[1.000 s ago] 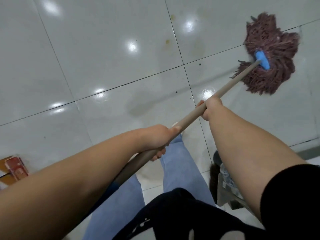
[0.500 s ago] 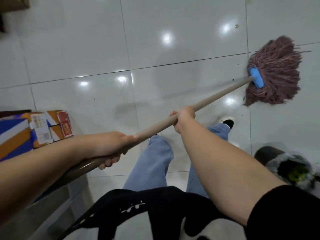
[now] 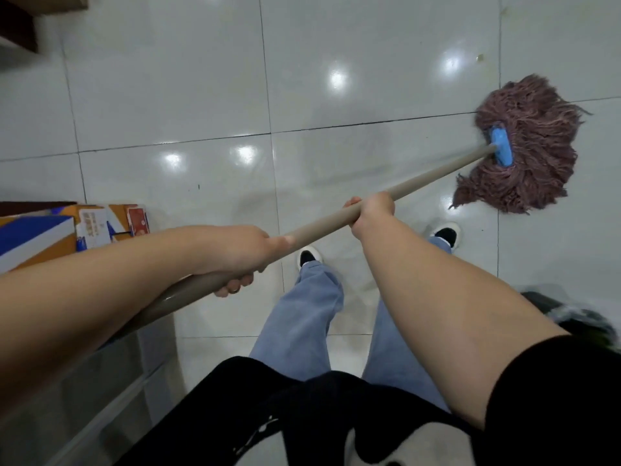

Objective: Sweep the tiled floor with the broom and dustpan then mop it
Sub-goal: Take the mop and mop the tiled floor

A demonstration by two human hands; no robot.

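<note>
Both hands grip the mop handle [image 3: 423,183], the right hand [image 3: 369,211] nearer to the mop head [image 3: 527,142], which lies flat on the tiled floor [image 3: 168,95] ahead and right of it, the left hand [image 3: 242,253] gripping behind along this slanted axis.

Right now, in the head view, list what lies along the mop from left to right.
left hand gripping the mop handle → right hand gripping it → blue clamp → mop head on the tiled floor
</note>
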